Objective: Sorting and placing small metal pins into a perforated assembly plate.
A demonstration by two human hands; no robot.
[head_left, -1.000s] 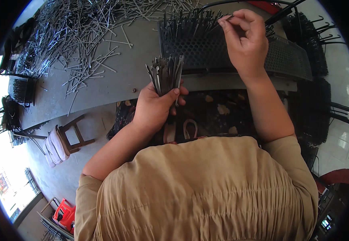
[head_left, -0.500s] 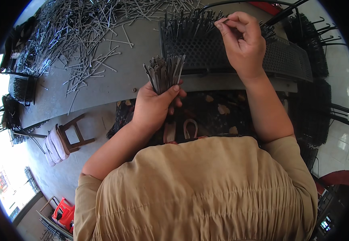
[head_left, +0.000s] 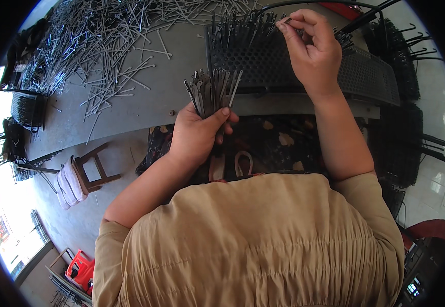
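Left hand (head_left: 194, 130): grasping metal rod bundle (head_left: 209, 94). Right hand (head_left: 314, 53): pinching thin dark piece (head_left: 287, 21) near perforated basket (head_left: 258, 69).

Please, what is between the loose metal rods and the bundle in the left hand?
In the head view: grey tabletop, with one small brownish piece on it, nearer the left hand.

The person wears a loose khaki top (head_left: 248, 220) of soft cloth. Across its near half run several gathered seam lines, and from these the cloth falls in many small folds. The left sleeve (head_left: 109, 245) and the right sleeve (head_left: 361, 194) are of the same khaki and end near the elbows. On the far side of the top there is a dark lower garment (head_left: 273, 148) with beige, leaf-like patches. The left hand (head_left: 194, 130) and the right hand (head_left: 312, 51) are bare.
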